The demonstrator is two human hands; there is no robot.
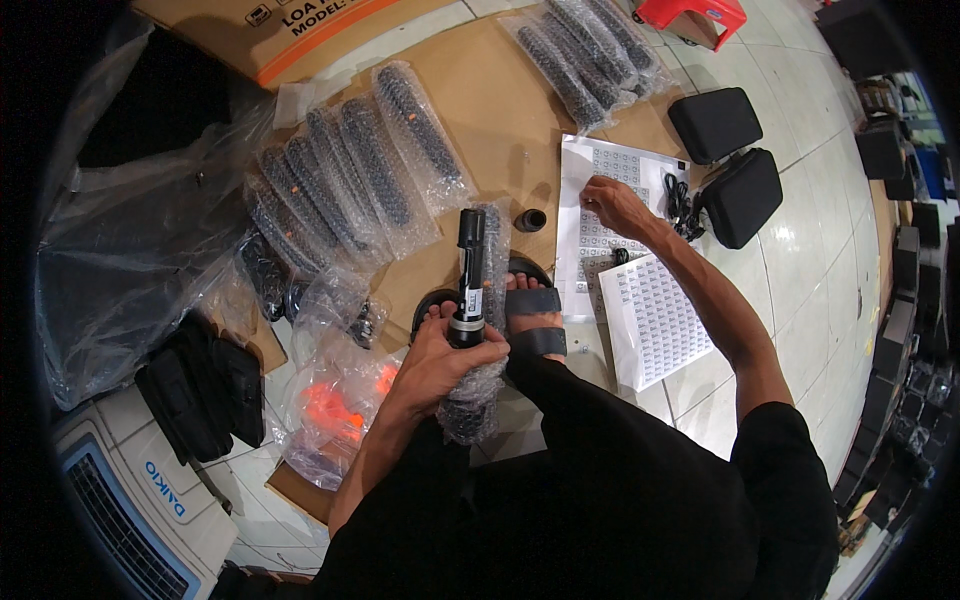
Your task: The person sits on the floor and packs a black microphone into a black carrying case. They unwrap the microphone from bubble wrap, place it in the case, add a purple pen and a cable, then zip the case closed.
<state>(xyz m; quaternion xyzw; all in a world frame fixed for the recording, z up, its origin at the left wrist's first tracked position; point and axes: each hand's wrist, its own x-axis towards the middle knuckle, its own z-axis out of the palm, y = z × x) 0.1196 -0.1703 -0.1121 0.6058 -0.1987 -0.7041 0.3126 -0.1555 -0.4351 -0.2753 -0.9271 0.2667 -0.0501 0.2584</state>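
Note:
My left hand point(440, 365) is closed around a black handheld microphone point(470, 270) with a silver ring and a white label. Its narrow end points away from me. Right beside it is a bubble-wrapped dark tube point(470, 415), partly hidden by the hand. My right hand point(622, 208) is over a white sheet of small printed labels point(575, 250), fingertips pinched together; whatever they hold is too small to make out. A second label sheet point(655, 320) lies nearer to me. A short black cylindrical cap point(530, 220) stands on the cardboard between my hands.
Several bubble-wrapped dark tubes point(355, 180) lie on the cardboard point(470, 90) at left, others point(585, 60) at the back. Two black cases point(740, 195) and black cables point(682, 205) lie at right. Crumpled plastic point(330, 400), black pouches point(200, 390) and an air cooler point(140, 500) are at left.

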